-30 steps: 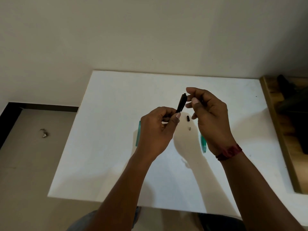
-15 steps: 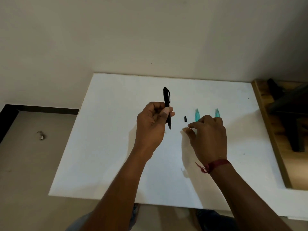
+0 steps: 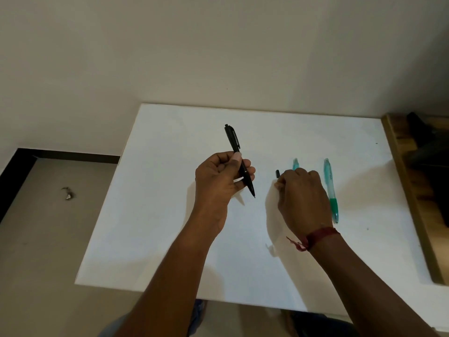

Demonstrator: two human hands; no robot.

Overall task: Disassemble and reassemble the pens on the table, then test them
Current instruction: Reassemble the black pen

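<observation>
White rectangular table [image 3: 170,239] by beige wall [image 3: 218,45]. Over mid-surface, left hand [image 3: 216,183] clamped on slim black click pen [image 3: 232,139], tilted further than before; right hand [image 3: 302,198] curled tighter, contents unclear, baring teal translucent pen [image 3: 330,183]. Pen print unreadable.

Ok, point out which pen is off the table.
The black pen, held up in the left hand; the two teal pens lie on the table.

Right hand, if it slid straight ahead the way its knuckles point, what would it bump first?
Probably the small black pen piece just ahead of the right hand, or the teal pen partly hidden by it; depth is hard to judge.
</observation>
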